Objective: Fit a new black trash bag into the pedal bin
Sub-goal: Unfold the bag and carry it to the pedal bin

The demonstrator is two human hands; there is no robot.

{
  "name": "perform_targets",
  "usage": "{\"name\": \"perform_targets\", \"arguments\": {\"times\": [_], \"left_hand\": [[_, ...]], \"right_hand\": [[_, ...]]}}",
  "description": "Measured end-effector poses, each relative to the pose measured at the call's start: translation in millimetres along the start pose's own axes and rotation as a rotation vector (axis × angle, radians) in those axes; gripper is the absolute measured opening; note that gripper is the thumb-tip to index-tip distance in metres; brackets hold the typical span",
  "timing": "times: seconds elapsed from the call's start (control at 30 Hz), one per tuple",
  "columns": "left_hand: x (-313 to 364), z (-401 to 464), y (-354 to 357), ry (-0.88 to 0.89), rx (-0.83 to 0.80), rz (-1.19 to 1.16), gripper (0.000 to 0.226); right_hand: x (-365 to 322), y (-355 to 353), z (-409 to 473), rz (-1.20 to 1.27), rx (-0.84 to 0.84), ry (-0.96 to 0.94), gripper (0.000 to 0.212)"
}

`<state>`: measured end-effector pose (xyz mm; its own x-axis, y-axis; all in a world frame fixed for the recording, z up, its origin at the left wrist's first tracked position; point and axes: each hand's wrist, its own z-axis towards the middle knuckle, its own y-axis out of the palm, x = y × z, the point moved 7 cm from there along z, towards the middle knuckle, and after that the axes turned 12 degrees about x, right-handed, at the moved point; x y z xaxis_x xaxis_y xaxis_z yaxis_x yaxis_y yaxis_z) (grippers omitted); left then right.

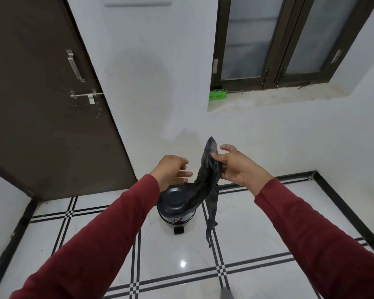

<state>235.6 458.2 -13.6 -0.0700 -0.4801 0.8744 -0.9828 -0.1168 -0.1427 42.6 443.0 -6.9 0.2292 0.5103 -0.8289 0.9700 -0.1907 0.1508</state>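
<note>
A small dark pedal bin [175,201] stands on the tiled floor by the wall, its lid shut and its black pedal [178,230] facing me. Above it my right hand [238,167] grips a bunched black trash bag [205,182] near its top. The bag hangs down in a crumpled strip, past the right side of the bin. My left hand [173,169] hovers just left of the bag, fingers loosely spread and pointing at it, holding nothing. Both arms wear red sleeves.
A dark brown door [48,100] with a metal latch stands at the left. A dark-framed window [279,39] sits at the upper right, with a green box [217,94] on its sill. The white wall runs behind the bin; glossy white tiles with black lines surround it.
</note>
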Motion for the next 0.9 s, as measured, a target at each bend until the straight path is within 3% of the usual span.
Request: {"name": "perform_targets", "arguments": {"times": [0.1,0.23,0.33,0.4,0.5,0.63,0.7,0.8,0.9], "left_hand": [[0.5,2.6,-12.6,-0.035,0.010,-0.170,0.020],[5.7,-9.1,9.7,0.138,-0.161,0.178,0.049],[2.1,-10.9,26.9,0.193,-0.151,0.320,0.032],[3.2,-5.0,22.7,0.134,-0.068,0.198,0.008],[7.8,5.0,4.7,-0.016,0.050,-0.204,0.019],[19.7,8.0,-17.4,0.026,0.028,-0.382,0.036],[19.3,8.4,-23.3,0.061,0.029,-0.318,0.033],[18.5,12.0,-28.5,0.194,0.126,0.033,0.018],[24.1,15.7,-31.1,0.486,0.303,0.588,0.046]], "right_hand": [[-4.4,-3.5,-5.4,-0.080,-0.050,-0.023,0.030],[-3.6,7.7,-9.9,-0.176,-0.036,-0.071,0.032],[-5.3,16.8,-11.2,-0.218,-0.025,-0.113,0.022],[-14.0,9.5,-3.9,-0.372,0.079,-0.276,0.031],[-32.7,2.0,-3.9,-0.894,0.207,-0.660,0.019],[-24.8,-22.2,8.7,-1.156,0.366,-0.512,0.021],[-15.4,-32.5,18.8,-1.048,0.400,-0.356,0.018],[7.4,-28.8,26.0,-0.464,0.264,-0.022,0.033],[5.9,-28.5,35.4,-0.237,0.299,-0.076,0.024]]}}
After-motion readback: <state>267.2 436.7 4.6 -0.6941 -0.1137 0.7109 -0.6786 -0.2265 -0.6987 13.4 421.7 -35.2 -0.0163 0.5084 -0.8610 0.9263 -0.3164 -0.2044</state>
